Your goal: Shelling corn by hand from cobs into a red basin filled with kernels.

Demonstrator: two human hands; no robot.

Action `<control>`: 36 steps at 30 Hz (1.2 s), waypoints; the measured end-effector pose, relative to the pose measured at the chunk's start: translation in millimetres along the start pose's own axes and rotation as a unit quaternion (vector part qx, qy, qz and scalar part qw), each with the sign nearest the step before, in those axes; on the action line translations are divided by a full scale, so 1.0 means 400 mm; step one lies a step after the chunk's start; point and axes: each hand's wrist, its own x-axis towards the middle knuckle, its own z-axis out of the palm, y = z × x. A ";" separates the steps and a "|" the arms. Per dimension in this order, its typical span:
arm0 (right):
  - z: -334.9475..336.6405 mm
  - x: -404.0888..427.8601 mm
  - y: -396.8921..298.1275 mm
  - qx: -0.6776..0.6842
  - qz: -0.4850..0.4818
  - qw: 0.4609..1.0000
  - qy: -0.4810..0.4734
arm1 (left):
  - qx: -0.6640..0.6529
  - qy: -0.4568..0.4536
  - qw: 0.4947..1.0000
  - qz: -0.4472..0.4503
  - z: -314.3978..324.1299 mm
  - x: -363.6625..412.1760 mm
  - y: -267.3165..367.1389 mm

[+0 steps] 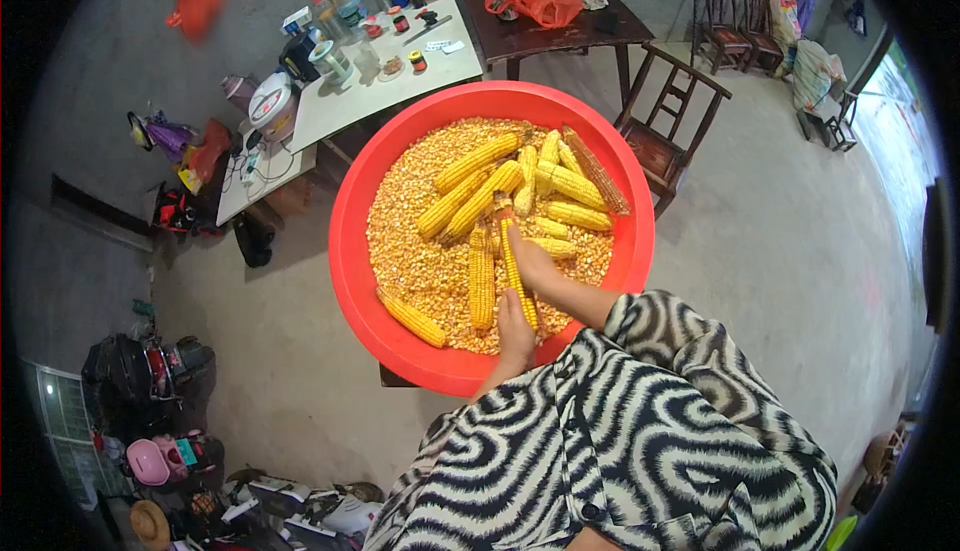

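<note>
A large red plastic basin (352, 281) holds a bed of loose corn kernels (405, 206) with several yellow ears of corn (480, 161) on it. Both hands are over its near part, on one partly shelled ear of corn (511, 258). My left hand (516, 326) grips its lower end, and my right hand (534, 260) lies along its upper part, where bare reddish cob shows. Another ear (481, 281) lies just left of it. One ear (411, 317) rests near the basin's lower left wall. A bare brown cob (596, 170) leans at the right wall.
Behind the basin stands a white-topped table (405, 85) with jars and bottles. Beside it is a dark wooden table (562, 37) bearing a red plastic bag (532, 3). A wooden chair (660, 138) stands close to the basin's right. Scooters (142, 378) are at the left.
</note>
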 end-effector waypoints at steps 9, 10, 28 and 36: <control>-0.025 0.090 0.138 0.053 -0.188 0.981 -0.011 | -0.055 -0.088 0.992 -0.068 0.011 -0.041 0.054; -0.054 0.036 0.056 0.024 -0.040 0.998 -0.043 | -0.021 -0.088 0.994 -0.062 0.005 -0.049 0.062; -0.023 0.034 0.046 0.014 -0.178 0.983 0.052 | 0.149 -0.142 0.970 0.127 -0.048 -0.032 -0.011; -0.030 0.091 0.126 0.104 -0.291 0.950 0.047 | -0.071 -0.211 0.962 -0.158 -0.047 -0.061 0.033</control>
